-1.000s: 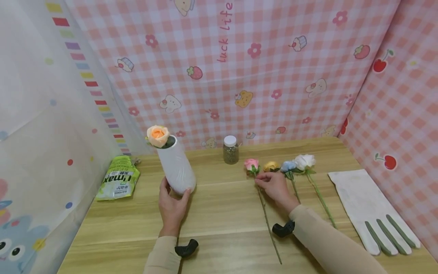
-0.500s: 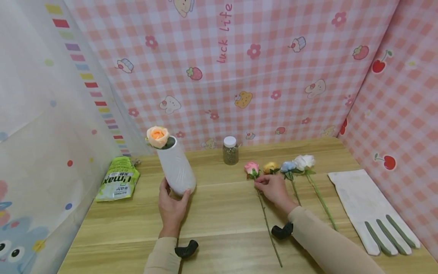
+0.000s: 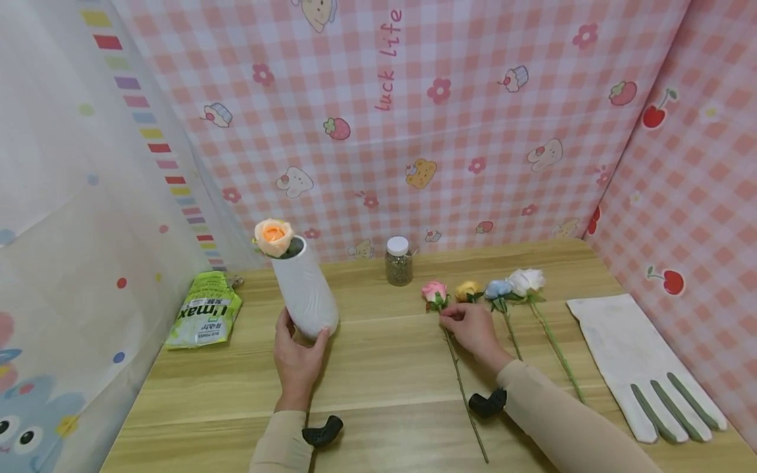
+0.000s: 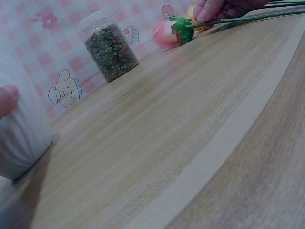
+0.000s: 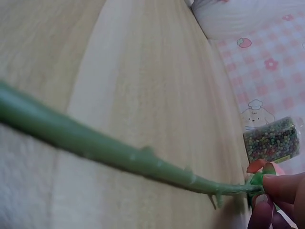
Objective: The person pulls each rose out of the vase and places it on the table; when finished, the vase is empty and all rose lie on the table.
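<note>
A white ribbed vase (image 3: 307, 289) stands at the left of the table with a peach rose (image 3: 274, 237) in its mouth. My left hand (image 3: 298, 361) grips the vase low down, thumb and fingers on opposite sides. In the left wrist view only a thumb tip (image 4: 7, 100) shows against the vase. My right hand (image 3: 473, 328) pinches the stem of a pink rose (image 3: 435, 293) just below its bloom. The thorny green stem (image 5: 138, 160) runs toward the camera in the right wrist view. Close to the right hand lie a yellow rose (image 3: 468, 290) and a blue rose (image 3: 499, 288).
A white rose (image 3: 526, 281) lies beside the blue one. Behind stands a white-capped jar (image 3: 399, 263) of small multicoloured grains. At the left lies a green packet (image 3: 206, 312), at the right a white glove (image 3: 635, 358). Checked cloth (image 3: 378, 118) hangs behind the table.
The pink rose and my right hand have shifted very slightly toward me. My left hand and the vase stay in place.
</note>
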A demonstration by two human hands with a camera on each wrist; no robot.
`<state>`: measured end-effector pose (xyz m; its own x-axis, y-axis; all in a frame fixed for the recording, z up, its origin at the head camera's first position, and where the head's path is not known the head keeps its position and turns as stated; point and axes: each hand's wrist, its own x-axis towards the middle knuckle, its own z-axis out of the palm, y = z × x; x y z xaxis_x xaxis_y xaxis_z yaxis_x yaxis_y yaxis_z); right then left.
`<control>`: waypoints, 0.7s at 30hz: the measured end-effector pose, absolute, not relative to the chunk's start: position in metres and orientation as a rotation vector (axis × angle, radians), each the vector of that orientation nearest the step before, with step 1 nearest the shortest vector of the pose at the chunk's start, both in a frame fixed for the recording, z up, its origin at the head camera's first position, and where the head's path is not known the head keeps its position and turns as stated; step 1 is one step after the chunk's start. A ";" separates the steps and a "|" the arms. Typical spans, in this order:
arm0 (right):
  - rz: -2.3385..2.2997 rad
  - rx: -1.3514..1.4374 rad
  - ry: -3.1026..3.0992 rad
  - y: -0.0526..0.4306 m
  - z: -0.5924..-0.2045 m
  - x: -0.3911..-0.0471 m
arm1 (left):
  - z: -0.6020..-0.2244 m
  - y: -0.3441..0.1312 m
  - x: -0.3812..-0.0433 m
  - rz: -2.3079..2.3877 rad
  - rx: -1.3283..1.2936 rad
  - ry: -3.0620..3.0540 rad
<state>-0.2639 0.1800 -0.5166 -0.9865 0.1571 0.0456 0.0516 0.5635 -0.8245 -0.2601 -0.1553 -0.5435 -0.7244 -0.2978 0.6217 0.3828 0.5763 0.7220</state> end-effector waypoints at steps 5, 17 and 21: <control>1.371 -0.142 -2.654 0.181 -0.509 -0.263 | -0.544 -0.155 -0.259 -1.184 -0.058 -2.069; 1.506 0.065 -2.568 0.134 -0.415 -0.263 | -0.543 -0.156 -0.261 -1.176 -0.069 -2.073; 1.493 0.265 -2.543 0.097 -0.382 -0.264 | -0.544 -0.157 -0.262 -1.178 -0.065 -2.075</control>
